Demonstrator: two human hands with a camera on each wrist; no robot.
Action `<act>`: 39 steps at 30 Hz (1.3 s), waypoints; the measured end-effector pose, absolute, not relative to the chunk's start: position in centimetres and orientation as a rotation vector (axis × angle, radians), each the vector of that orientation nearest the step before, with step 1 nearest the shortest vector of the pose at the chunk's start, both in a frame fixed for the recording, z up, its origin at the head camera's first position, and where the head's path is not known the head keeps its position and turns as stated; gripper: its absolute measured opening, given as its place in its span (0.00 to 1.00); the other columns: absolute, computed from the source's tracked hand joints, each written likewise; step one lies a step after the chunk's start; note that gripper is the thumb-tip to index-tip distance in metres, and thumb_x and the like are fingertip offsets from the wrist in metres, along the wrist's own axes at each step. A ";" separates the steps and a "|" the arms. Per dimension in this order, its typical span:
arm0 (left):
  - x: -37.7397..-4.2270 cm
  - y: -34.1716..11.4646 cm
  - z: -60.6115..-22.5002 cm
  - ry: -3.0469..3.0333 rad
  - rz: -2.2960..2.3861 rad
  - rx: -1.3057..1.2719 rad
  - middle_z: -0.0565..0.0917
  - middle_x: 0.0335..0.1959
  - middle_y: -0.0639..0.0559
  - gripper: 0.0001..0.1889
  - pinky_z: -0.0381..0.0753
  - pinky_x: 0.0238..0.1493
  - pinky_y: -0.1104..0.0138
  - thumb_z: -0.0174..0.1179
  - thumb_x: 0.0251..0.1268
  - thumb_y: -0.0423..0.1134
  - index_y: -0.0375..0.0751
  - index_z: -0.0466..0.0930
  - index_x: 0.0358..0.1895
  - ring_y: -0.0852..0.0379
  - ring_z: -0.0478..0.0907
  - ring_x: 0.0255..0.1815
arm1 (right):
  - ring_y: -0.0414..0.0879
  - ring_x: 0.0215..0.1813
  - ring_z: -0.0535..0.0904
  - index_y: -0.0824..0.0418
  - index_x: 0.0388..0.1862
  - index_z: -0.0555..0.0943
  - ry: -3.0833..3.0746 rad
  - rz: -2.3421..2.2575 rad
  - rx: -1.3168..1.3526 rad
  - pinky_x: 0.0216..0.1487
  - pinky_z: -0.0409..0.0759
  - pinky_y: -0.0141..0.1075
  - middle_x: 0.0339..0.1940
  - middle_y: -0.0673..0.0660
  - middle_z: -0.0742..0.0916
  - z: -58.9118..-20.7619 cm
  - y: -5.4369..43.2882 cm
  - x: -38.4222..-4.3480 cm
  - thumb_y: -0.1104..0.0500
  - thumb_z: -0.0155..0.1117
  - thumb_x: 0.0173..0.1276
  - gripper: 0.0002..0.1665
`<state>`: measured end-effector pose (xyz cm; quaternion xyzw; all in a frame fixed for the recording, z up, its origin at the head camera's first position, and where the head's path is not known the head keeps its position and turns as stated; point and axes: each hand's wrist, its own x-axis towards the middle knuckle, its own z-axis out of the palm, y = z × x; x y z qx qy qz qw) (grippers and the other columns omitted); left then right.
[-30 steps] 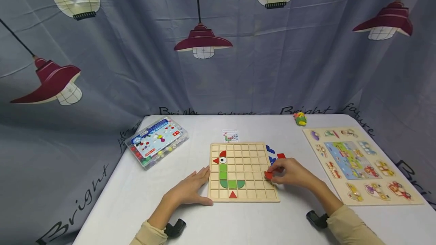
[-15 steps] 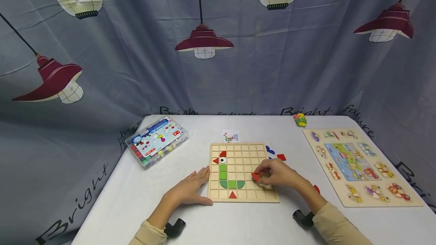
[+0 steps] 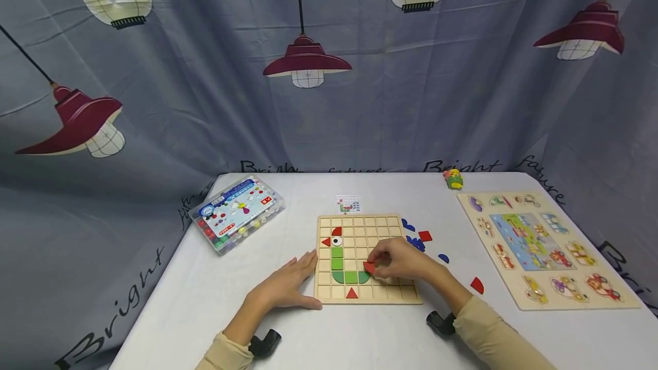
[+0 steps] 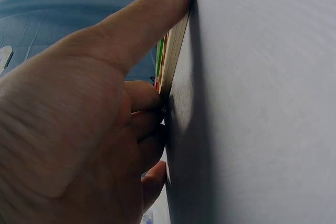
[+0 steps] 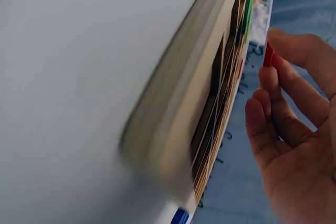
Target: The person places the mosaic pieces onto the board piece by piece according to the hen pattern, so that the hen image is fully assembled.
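A square wooden grid board (image 3: pixel 377 227) lies on the white table. Green square tiles (image 3: pixel 336 264) and green rounded corner tiles sit in its cells, along with red tiles and a white eye tile (image 3: pixel 336 241). My left hand (image 3: pixel 285 284) rests at the board's left edge, thumb by the near corner and fingers stretched along the side. Thumb and fingertips of my right hand (image 3: pixel 401 258) pinch a red tile (image 3: pixel 368 268) above the board, just right of the green corner tile (image 3: pixel 364 277). In the right wrist view, the pinched red tile (image 5: pixel 268 56) shows edge-on.
Blue tiles (image 3: pixel 415 243), a red square tile (image 3: pixel 425 236) and a red quarter-circle tile (image 3: pixel 477 285) lie right of the board. A picture card (image 3: pixel 348 205) lies behind it. Around are a clear plastic box (image 3: pixel 236 213), a picture puzzle (image 3: pixel 552 296) and a small figurine (image 3: pixel 453 179).
My right hand has carried the red tile leftward from the board's right edge to near the green corner tile. The loose red quarter-circle has come into view. The left hand stays still.
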<state>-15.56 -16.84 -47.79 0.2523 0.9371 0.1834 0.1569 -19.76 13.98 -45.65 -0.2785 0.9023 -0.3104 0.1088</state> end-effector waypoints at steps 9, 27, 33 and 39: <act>-15.6 -16.8 -47.7 2.681 0.515 0.725 0.51 0.80 0.45 0.58 0.51 0.81 0.53 0.67 0.48 0.67 0.36 0.51 0.77 0.50 0.49 0.81 | 0.39 0.34 0.76 0.55 0.36 0.87 2.641 -0.870 -0.729 0.35 0.77 0.27 0.31 0.44 0.85 -46.0 11.4 -20.6 0.62 0.75 0.51 0.12; -15.7 -16.8 -47.7 2.680 0.512 0.730 0.51 0.80 0.45 0.58 0.51 0.81 0.54 0.67 0.49 0.67 0.36 0.51 0.77 0.50 0.49 0.81 | 0.38 0.33 0.76 0.57 0.37 0.87 2.598 -0.812 -0.805 0.36 0.78 0.29 0.31 0.45 0.86 -45.9 9.4 -21.5 0.60 0.75 0.54 0.10; -15.7 -16.9 -47.8 2.671 0.519 0.722 0.50 0.80 0.45 0.58 0.51 0.81 0.53 0.66 0.49 0.67 0.36 0.50 0.77 0.50 0.49 0.81 | 0.39 0.33 0.76 0.57 0.36 0.87 2.585 -0.816 -0.776 0.36 0.78 0.30 0.30 0.45 0.85 -46.0 9.4 -21.6 0.61 0.75 0.54 0.09; -15.7 -16.8 -47.8 2.670 0.520 0.718 0.50 0.80 0.45 0.58 0.51 0.81 0.53 0.66 0.49 0.67 0.36 0.50 0.77 0.49 0.49 0.81 | 0.39 0.33 0.76 0.56 0.36 0.88 2.589 -0.820 -0.736 0.36 0.79 0.29 0.29 0.44 0.85 -46.0 9.6 -21.7 0.62 0.76 0.53 0.10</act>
